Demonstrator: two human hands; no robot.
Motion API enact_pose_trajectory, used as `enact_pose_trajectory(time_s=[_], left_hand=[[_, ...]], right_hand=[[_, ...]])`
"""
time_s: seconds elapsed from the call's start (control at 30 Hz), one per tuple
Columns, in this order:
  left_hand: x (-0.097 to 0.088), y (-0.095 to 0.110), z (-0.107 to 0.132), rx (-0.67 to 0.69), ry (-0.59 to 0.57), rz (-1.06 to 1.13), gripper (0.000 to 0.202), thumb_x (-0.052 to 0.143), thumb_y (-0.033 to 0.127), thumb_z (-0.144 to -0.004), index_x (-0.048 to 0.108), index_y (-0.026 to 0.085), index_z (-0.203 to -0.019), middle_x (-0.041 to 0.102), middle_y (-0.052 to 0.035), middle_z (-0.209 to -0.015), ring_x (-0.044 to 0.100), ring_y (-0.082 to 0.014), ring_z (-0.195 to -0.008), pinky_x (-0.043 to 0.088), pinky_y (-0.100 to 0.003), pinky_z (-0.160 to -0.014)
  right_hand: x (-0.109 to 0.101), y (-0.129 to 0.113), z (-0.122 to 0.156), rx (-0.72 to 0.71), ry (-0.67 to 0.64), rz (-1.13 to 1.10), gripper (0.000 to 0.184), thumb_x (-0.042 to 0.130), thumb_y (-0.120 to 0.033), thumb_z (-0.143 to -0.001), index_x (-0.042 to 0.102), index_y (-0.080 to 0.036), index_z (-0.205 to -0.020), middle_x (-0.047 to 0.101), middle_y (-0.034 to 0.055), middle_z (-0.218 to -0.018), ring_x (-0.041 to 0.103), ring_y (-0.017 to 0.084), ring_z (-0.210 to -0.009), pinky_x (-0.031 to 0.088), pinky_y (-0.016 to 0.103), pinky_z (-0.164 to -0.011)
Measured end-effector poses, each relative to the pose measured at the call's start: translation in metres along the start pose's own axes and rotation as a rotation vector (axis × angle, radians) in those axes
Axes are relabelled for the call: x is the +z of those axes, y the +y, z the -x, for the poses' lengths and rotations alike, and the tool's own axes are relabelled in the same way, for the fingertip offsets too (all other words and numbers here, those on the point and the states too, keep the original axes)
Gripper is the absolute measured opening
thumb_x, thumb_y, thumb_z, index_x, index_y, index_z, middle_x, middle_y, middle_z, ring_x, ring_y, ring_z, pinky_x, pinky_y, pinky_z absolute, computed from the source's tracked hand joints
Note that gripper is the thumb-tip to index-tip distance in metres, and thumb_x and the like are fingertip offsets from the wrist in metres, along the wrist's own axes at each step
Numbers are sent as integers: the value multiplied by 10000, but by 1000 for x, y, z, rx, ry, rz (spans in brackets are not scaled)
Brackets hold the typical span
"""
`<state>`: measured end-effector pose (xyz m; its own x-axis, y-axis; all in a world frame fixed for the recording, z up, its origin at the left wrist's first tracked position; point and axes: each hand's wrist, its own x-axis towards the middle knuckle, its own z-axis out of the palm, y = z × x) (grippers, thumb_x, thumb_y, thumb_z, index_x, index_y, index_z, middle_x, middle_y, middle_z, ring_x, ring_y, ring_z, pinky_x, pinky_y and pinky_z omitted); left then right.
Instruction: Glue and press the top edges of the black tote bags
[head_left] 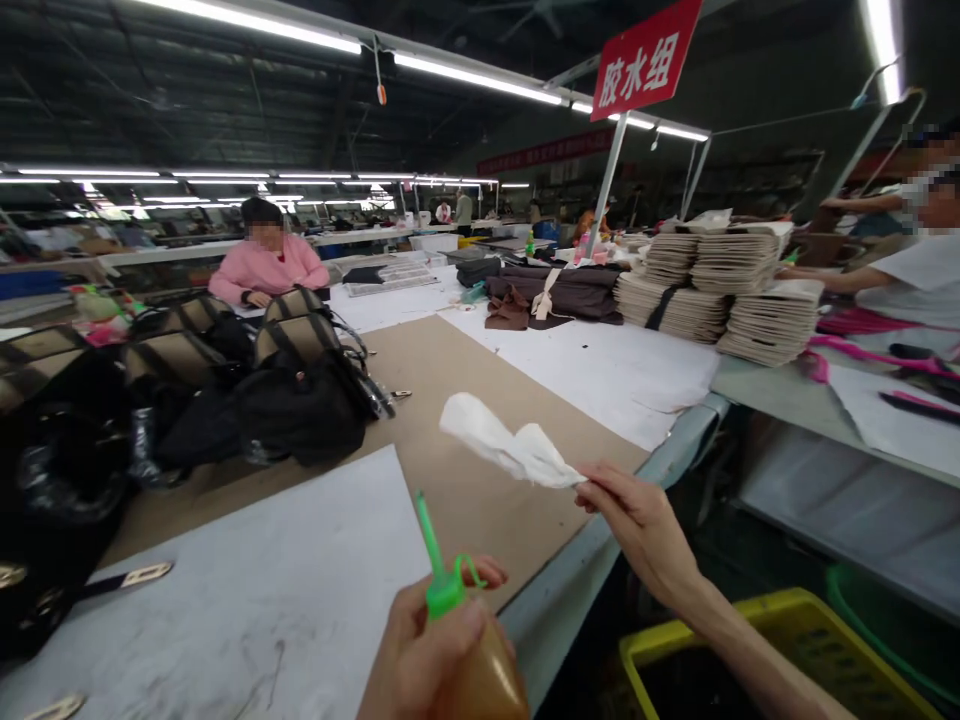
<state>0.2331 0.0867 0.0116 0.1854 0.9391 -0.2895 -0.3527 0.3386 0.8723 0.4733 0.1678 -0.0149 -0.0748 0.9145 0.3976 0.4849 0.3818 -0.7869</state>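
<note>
My left hand is wrapped round a squeeze bottle of amber liquid, near the bottom middle of the view. Its green nozzle points up and a little left, with a small green cap strap beside it. To the right, my right hand pinches one end of a crumpled white tissue. The tissue stretches out leftward above the brown board on the table. Part of the bottle is hidden behind my fingers and the frame's lower edge.
Black bags crowd the table's left side. Folded beige pieces are stacked at the back right, beside a dark fabric bundle. A yellow basket stands below the table edge. A person in pink sits across; another works at right.
</note>
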Motion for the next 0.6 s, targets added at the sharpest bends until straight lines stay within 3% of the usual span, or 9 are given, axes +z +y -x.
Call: enact_pose_trajectory(time_s=[0.07, 0.13, 0.23, 0.43, 0.53, 0.6], left_hand=[[7, 1, 12, -60, 20, 106, 496, 678, 525, -653, 616, 159, -981, 631, -56, -664, 581, -194, -599, 455, -295, -576], [8, 0, 26, -48, 59, 191, 476, 690, 455, -657, 589, 167, -1023, 637, -50, -739, 603, -202, -674, 473, -293, -610], [-3, -5, 41, -40, 13, 307, 545, 696, 415, -633, 555, 140, -1083, 644, -70, -728, 608, -207, -659, 478, -300, -612], [-36, -16, 55, -84, -15, 555, 749, 654, 431, -643, 424, 90, -1269, 627, -79, -658, 584, -178, -575, 429, -258, -539], [-43, -18, 63, -58, -25, 540, 723, 641, 443, -664, 441, 84, -1259, 614, -72, -645, 561, -163, -561, 414, -255, -543], [-44, -19, 70, -19, 42, 460, 685, 663, 436, -661, 488, 89, -1225, 615, -70, -685, 554, -157, -589, 410, -252, -561]], right_hand=[[14, -31, 19, -103, 30, -12, 195, 554, -346, -884, 704, -247, -961, 637, 55, -910, 586, 219, -765, 465, 296, -688], [29, -53, 34, -170, 50, -23, 162, 585, -306, -865, 717, -271, -952, 644, 55, -950, 596, 235, -820, 473, 301, -732], [48, -72, 53, -177, 44, -54, 168, 607, -290, -848, 721, -289, -972, 643, 55, -966, 595, 250, -851, 476, 318, -774], [81, -89, 73, -65, 16, -192, 156, 648, -338, -833, 721, -258, -946, 626, 69, -994, 570, 261, -895, 455, 322, -810], [94, -95, 80, 34, -101, -322, 203, 637, -365, -853, 691, -238, -1002, 627, 62, -1014, 573, 251, -908, 466, 292, -775], [101, -98, 84, 133, -195, -422, 276, 628, -407, -861, 662, -219, -1059, 640, 64, -999, 585, 251, -891, 472, 292, -764]])
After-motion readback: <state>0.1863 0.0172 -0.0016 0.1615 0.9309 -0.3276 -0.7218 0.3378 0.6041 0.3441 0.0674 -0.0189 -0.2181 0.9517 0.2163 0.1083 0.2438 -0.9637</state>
